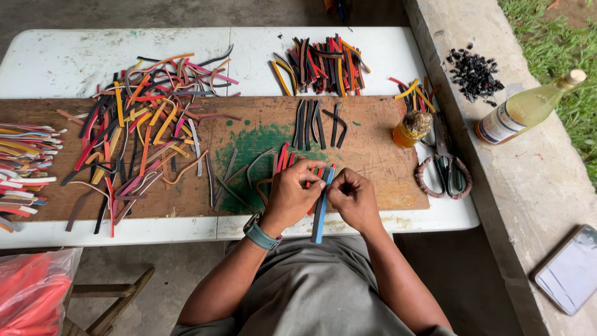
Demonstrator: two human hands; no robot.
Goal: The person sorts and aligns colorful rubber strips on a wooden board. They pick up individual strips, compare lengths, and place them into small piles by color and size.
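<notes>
Blue rubber strip sits pinched between both hands at the near edge of the bench, just above the person's lap. The left hand comes in from seven o'clock, forearm angled up and inward, a teal watch on the wrist; its fingers curl over toward the strip and its grip is pressed onto the strip's upper part. The right hand comes in from five o'clock, knuckles up, thumb and fingertips closed on the same strip from the other side. The two hands nearly touch across it.

The strip's long axis runs almost straight from twelve to six o'clock, tilted slightly so the top end leans toward one o'clock. Its upper end points at the brown board; its lower end hangs past the bench edge toward the grey shirt.

At twelve o'clock from the hands lie a few black strips side by side on the board. At ten o'clock spreads a big loose heap of coloured strips, and at nine o'clock a neat stack. At two o'clock stand a small amber jar and scissors; further out lies a pale bottle on the concrete ledge. A phone lies at four o'clock.
</notes>
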